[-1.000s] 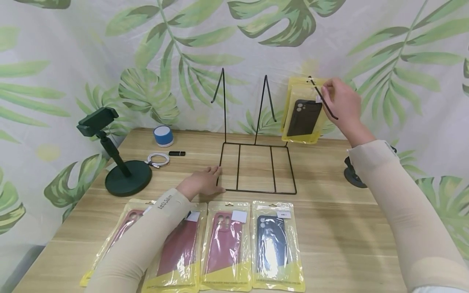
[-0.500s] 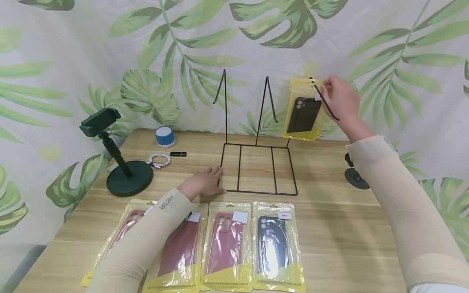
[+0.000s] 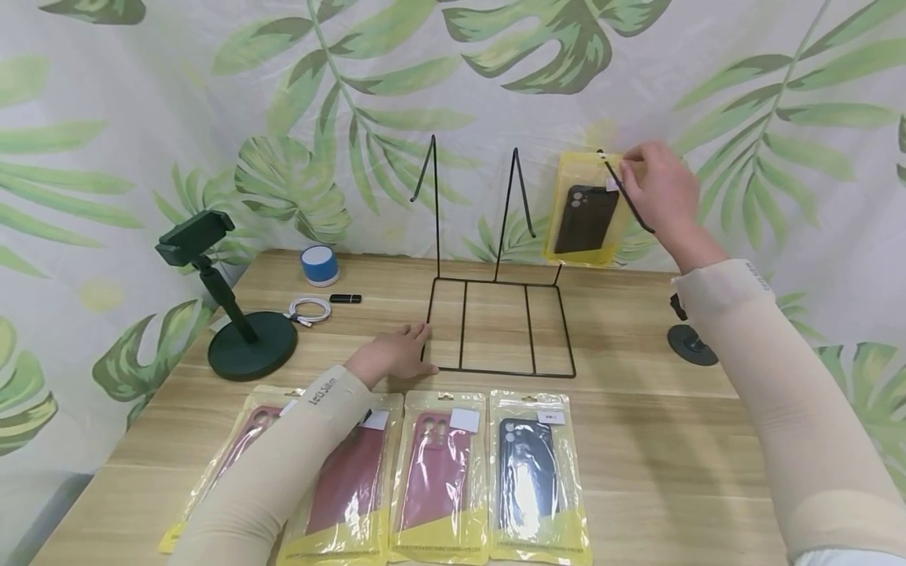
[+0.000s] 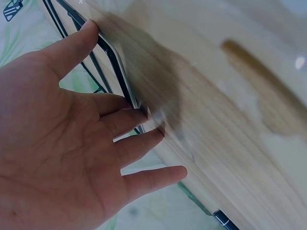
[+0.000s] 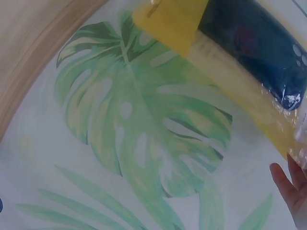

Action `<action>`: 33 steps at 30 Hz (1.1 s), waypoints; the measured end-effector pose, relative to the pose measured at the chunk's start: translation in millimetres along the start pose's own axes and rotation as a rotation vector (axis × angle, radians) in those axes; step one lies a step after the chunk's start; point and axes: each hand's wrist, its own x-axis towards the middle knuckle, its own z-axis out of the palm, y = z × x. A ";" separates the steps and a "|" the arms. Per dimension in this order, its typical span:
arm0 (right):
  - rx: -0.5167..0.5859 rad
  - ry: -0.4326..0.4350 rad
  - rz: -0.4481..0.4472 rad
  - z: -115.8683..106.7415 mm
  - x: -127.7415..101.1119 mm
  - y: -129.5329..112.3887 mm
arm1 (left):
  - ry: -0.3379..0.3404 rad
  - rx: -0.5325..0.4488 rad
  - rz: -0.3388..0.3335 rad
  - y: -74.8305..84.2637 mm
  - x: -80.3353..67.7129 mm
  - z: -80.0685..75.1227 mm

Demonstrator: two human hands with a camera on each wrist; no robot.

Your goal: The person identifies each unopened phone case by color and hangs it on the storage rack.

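Note:
A black wire display rack (image 3: 495, 314) stands on the wooden table (image 3: 637, 440), with upright hooks at the back. My left hand (image 3: 396, 354) lies flat on the table with straight fingers (image 4: 120, 120) touching the rack's front left corner. My right hand (image 3: 647, 189) is raised at the rack's right hook and pinches the top of a yellow packet holding a black phone case (image 3: 586, 216), which hangs against the hook. In the right wrist view the packet (image 5: 230, 52) shows in front of the leaf-print backdrop, with only fingertips (image 5: 292, 182) visible.
Several packaged phone cases (image 3: 439, 472) lie in a row along the table's front edge, red ones and a dark one (image 3: 527, 472). A phone stand (image 3: 244, 338), a blue round speaker (image 3: 318, 265), a coiled white cable (image 3: 306, 308) and a black USB stick (image 3: 344, 298) sit at the left; another black stand base (image 3: 690, 344) at the right.
The packet in my right hand has shifted slightly right and up against the right hook. The left hand has stayed at the rack's corner.

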 end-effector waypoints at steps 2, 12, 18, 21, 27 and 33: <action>0.016 0.020 -0.008 -3.1 -3.9 0.2 | 0.000 0.002 0.004 -0.2 0.4 0.0; 0.121 -0.003 -0.047 -9.6 -57.9 7.7 | 0.007 -0.003 0.014 1.2 0.2 0.2; 0.066 -0.155 -0.012 3.2 -111.0 0.2 | 0.007 -0.009 0.008 2.2 1.4 -0.3; 0.027 -0.214 -0.015 16.9 -135.0 -6.2 | 0.009 -0.008 0.006 1.4 0.7 -1.7; -0.065 -0.343 -0.118 39.8 -174.8 -20.7 | 0.006 0.012 0.016 1.0 3.5 -0.2; -0.106 -0.578 -0.230 52.6 -200.1 -38.3 | 0.000 0.025 0.014 1.3 4.3 0.4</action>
